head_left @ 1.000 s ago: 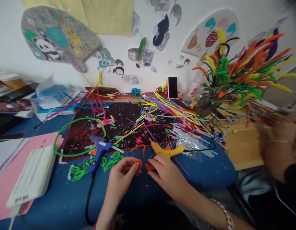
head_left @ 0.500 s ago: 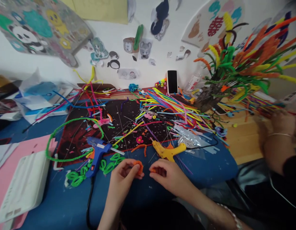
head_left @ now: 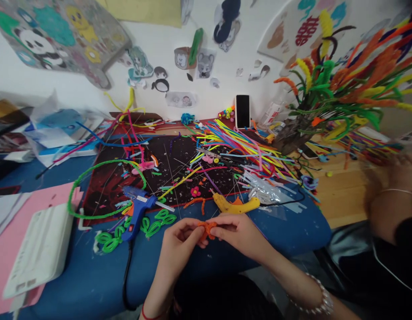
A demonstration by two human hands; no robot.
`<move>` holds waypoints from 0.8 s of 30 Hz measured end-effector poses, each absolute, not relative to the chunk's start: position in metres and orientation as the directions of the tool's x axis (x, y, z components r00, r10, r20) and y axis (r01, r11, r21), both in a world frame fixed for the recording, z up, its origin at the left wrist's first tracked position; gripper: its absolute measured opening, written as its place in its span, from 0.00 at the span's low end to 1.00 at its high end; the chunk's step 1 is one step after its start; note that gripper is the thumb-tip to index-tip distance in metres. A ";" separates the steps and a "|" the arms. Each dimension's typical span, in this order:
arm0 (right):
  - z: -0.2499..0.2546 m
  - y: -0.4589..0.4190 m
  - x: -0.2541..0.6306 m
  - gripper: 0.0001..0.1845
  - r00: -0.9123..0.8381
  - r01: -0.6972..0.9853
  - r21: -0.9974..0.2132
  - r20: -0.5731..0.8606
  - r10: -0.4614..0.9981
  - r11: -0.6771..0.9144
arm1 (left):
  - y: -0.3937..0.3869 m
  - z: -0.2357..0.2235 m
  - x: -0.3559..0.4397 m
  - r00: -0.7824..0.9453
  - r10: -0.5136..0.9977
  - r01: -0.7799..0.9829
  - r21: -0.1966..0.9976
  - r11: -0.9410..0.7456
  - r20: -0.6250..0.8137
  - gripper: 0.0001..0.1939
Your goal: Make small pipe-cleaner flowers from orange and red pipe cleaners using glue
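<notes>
Close to the table's front edge, my left hand (head_left: 183,238) pinches a small fuzzy orange pipe-cleaner piece (head_left: 206,230) between thumb and fingers. My right hand (head_left: 235,232) meets it from the other side, its fingers closed on the orange fuzz too. Whether this is one piece or two pressed together, I cannot tell. Just beyond my right hand lies a yellow glue gun (head_left: 237,205), its grip partly hidden. A blue glue gun (head_left: 137,215) lies to the left beside green pipe-cleaner loops (head_left: 154,227). Bent orange pipe cleaners (head_left: 196,202) rest beyond my fingers.
A green pipe-cleaner ring (head_left: 72,190) and many coloured pipe cleaners (head_left: 232,142) cover the dark mat. A white power strip (head_left: 39,249) lies left. A phone (head_left: 242,111) leans on the wall. Another person's hand (head_left: 397,171) is at the far right by a pipe-cleaner bouquet (head_left: 329,98).
My hands have come together; the orange piece in my right hand now touches the one in my left. The view has shifted slightly.
</notes>
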State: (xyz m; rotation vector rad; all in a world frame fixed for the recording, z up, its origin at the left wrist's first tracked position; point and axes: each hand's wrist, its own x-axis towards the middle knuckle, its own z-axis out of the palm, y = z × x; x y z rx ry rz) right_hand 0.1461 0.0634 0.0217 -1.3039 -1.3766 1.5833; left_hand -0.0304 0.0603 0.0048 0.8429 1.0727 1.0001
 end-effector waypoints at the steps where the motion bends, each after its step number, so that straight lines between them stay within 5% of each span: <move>1: 0.022 0.064 0.147 0.09 -0.289 0.127 -0.964 -0.260 0.921 -0.232 | 0.061 0.006 -0.030 0.160 0.939 -0.230 0.913 0.336 -0.305 0.10; 24: 0.027 0.067 0.150 0.09 -0.278 0.127 -0.958 -0.284 0.918 -0.258 | 0.062 0.008 -0.020 0.070 0.939 -0.324 0.883 0.341 -0.337 0.07</move>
